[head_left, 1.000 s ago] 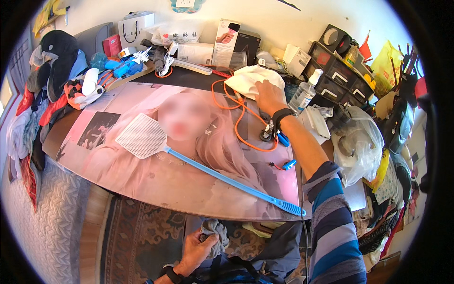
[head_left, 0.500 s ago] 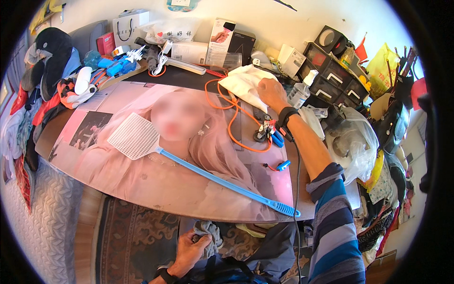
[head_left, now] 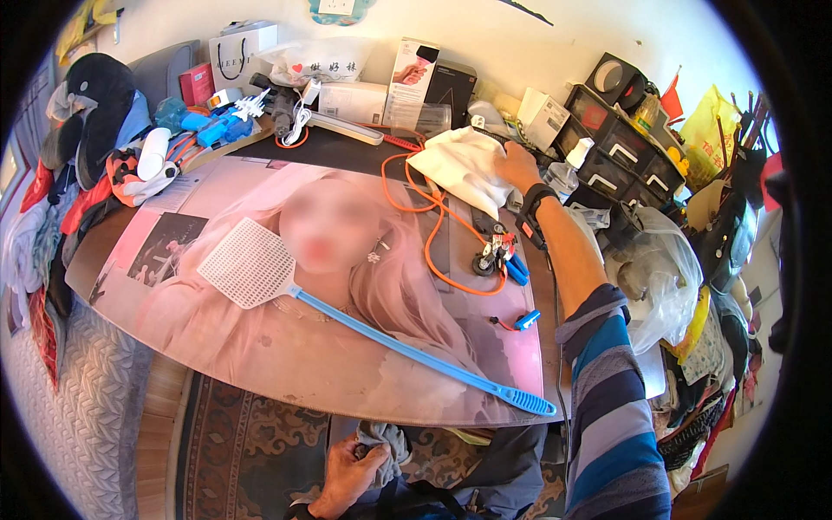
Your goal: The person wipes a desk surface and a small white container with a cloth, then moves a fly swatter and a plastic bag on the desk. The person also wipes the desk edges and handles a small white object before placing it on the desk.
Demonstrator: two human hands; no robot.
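My left hand [head_left: 348, 472], low in front of the desk edge, is closed around a crumpled grey cloth [head_left: 388, 442]. My right hand [head_left: 518, 166] reaches to the back right of the desk, its fingers curled at the right edge of a white cloth pouch [head_left: 455, 165]; the fingertips are partly hidden. A clear pump bottle [head_left: 563, 178] stands just right of that hand. Nearer me lie an orange cable [head_left: 431, 251] and a small cluster of black, red and blue parts [head_left: 498, 251]. A fly swatter with a white head [head_left: 250, 263] and blue handle [head_left: 407, 354] lies across the desk mat.
The printed desk mat [head_left: 234, 347] covers much of the desk. Boxes [head_left: 416, 74], a power strip [head_left: 347, 128] and a clear cup [head_left: 425, 120] line the back. Black drawers [head_left: 620, 152] and a clear plastic bag [head_left: 654, 269] stand right; blue toy-like parts [head_left: 221, 126] lie left.
My right hand has shifted slightly right, to the pouch's edge. The view has moved a little, so the desk appears lower. My left hand still grips the grey cloth.
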